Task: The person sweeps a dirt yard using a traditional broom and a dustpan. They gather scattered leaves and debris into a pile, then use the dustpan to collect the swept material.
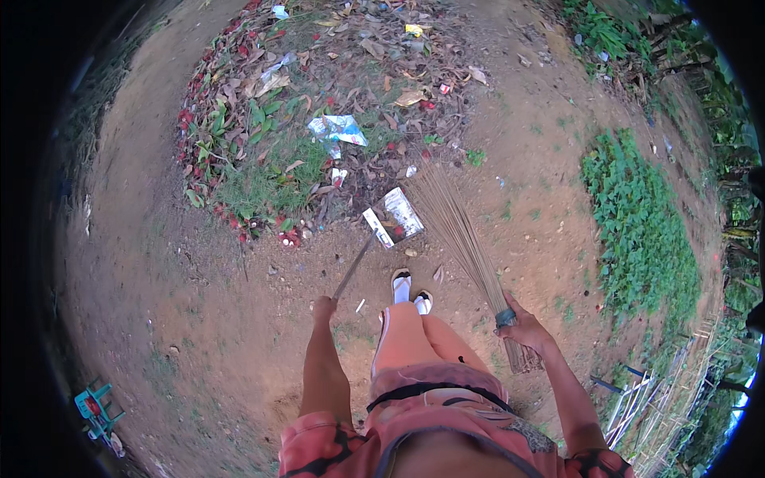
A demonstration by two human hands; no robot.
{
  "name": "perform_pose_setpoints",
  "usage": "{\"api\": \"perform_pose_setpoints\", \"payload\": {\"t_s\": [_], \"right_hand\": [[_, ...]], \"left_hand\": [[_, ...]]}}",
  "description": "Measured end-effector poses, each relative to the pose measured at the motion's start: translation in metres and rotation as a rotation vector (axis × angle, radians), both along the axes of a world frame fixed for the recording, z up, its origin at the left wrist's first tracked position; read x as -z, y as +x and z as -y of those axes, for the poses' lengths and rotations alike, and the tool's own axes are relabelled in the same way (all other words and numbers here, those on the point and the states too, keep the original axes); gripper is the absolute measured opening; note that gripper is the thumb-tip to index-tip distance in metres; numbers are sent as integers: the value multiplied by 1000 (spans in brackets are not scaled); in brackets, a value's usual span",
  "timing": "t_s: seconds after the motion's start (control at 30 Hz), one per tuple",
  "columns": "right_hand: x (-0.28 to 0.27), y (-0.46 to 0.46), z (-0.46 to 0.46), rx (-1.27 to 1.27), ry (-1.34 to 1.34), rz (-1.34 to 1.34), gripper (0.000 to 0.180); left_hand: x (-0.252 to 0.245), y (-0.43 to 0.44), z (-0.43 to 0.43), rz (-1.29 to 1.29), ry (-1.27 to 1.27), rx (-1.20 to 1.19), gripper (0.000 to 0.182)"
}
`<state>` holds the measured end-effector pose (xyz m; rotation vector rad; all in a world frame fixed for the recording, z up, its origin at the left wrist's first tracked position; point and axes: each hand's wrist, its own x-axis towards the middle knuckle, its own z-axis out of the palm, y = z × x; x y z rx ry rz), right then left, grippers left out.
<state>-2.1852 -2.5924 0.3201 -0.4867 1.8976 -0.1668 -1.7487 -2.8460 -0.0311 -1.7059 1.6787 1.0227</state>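
My left hand grips a thin, dark handle that slants up to a dustpan, which looks like metal. The pan rests on the dirt at the near edge of a litter heap, with a red bit and dark debris inside it. In my right hand is a stick broom of long, thin bristles, held near the greenish band that binds it. Its bristle tips fan out over the ground just right of the pan.
Dry leaves, red fruit peels, cut grass and a blue-and-white plastic wrapper lie in the heap. Green leafy plants grow at the right. A green plastic chair stands at lower left, and pale poles at lower right.
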Motion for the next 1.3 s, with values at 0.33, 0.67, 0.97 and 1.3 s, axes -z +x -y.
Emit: {"api": "perform_pose_setpoints", "payload": {"t_s": [0.33, 0.67, 0.97, 1.3], "right_hand": [[19, 4, -29, 51, -72, 1, 101], [26, 20, -27, 190, 93, -122, 100], [43, 63, 31, 522, 1, -7, 83], [54, 94, 81, 510, 24, -152, 95]], "left_hand": [[-53, -83, 11, 105, -156, 163, 31], [-59, -93, 61, 313, -102, 241, 30], [-35, -8, 92, 211, -212, 286, 36], [-20, 36, 99, 52, -199, 181, 46]]}}
